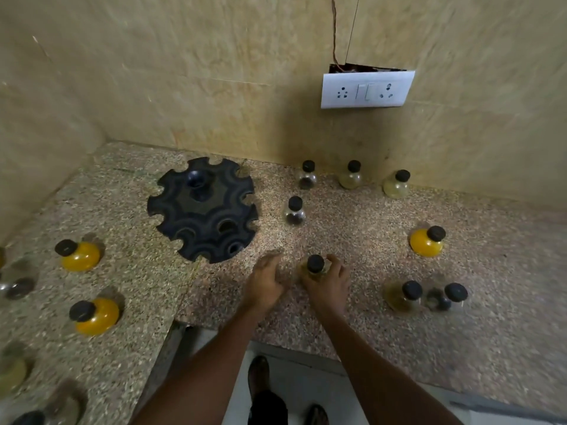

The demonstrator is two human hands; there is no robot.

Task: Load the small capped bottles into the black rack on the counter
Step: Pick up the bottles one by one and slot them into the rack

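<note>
Right hand [328, 283] gripping a capped bottle [315, 266] upright on the desk [352, 216]. Left hand [265, 282] just beside, fingers loosely curled, empty. Black rack [204, 208] beyond, bottles scattered around.

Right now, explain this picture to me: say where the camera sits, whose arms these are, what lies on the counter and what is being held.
There is one picture, taken by a camera worn on a person's head, looking down at their own bare arms. No machine is involved. The right hand is curled round a small bottle with a black cap. The left hand rests beside it on the speckled stone counter, holding nothing that I can see. Further back sits the round black rack, notched around its rim and with no bottles in it. More capped bottles stand scattered about: some clear or pale, like one near the rack, and some bright yellow, like one at the right. A white socket plate hangs on the wall.
</note>
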